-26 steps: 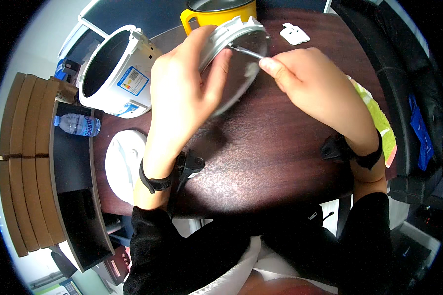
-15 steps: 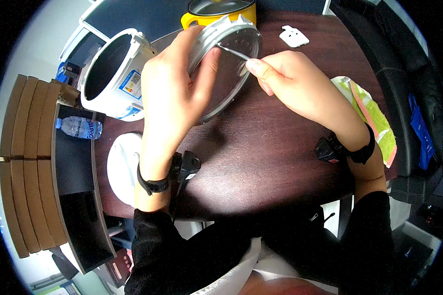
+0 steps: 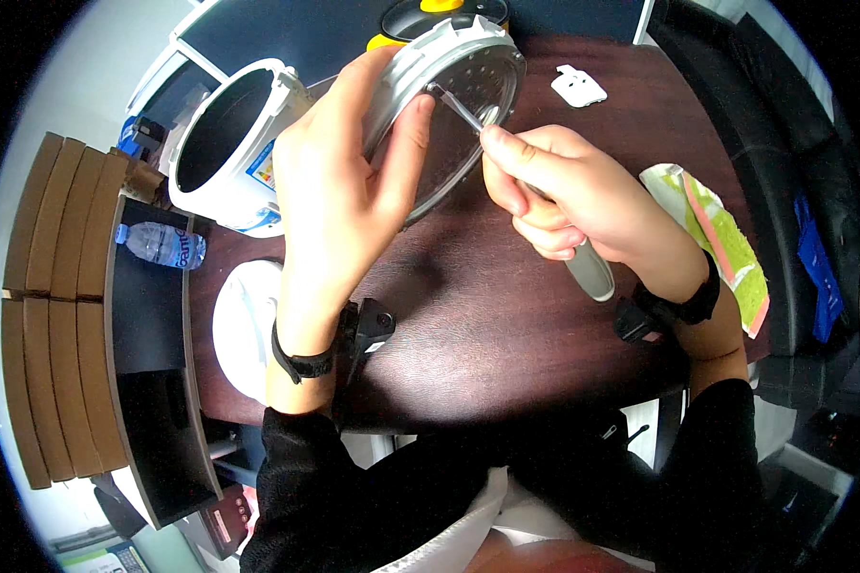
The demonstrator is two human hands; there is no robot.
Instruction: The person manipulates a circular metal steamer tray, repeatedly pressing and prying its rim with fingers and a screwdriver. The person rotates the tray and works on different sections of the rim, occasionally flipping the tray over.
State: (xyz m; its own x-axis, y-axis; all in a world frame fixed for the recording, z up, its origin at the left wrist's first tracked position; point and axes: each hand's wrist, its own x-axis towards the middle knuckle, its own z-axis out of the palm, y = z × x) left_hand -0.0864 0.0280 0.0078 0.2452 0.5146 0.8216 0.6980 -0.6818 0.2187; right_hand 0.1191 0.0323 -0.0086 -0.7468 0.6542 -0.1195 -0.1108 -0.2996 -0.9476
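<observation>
My left hand (image 3: 344,181) holds a round lid (image 3: 492,81) tilted up on edge, thumb against its inner face and fingers behind its white rim. The lid's inner face is shiny, with small holes. My right hand (image 3: 564,191) is closed round a screwdriver (image 3: 592,272) with a grey handle. Its thin metal shaft reaches up left, and the tip touches the lid's inner face beside my left thumb. Behind my left hand, a white appliance body (image 3: 222,191) with a dark hollow inside lies tilted.
A yellow pot (image 3: 382,42) with a dark lid stands at the back. A small white plastic piece (image 3: 579,88) and a green-and-white cloth (image 3: 726,229) lie to the right. On the left are a round white cover (image 3: 239,334), a water bottle (image 3: 162,245) and stacked brown boxes (image 3: 62,315).
My right hand has turned so the screwdriver's grey handle shows below it. The tip stays by my left thumb. The view has shifted slightly, and a lid now shows on the yellow pot.
</observation>
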